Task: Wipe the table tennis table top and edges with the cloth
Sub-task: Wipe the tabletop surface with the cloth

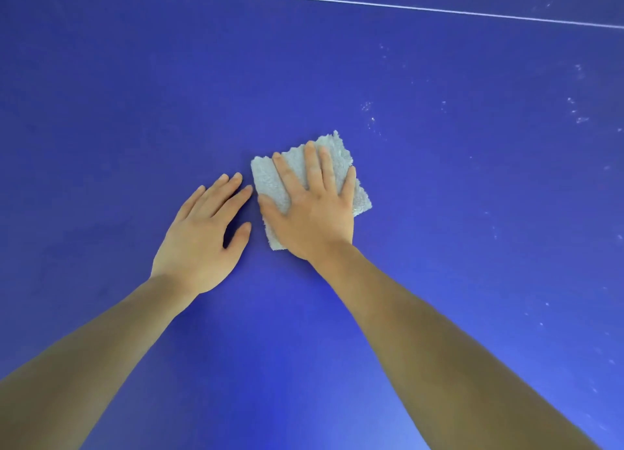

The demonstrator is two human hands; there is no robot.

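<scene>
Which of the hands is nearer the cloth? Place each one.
Right. The right hand lies flat on the cloth; the left hand lies open beside it, fingertips just short of its left edge.

Blue table tennis table top (439, 196), filling the view; thin white line (337, 1) across the far part; pale specks (369, 111) scattered at right. Folded grey fleecy cloth (270, 179), flat on the surface. Right hand (312, 213), fingers straight, pressed flat on cloth. Left hand (202, 233), fingers straight, palm down beside the cloth, fingertips just short of its edge.
</scene>
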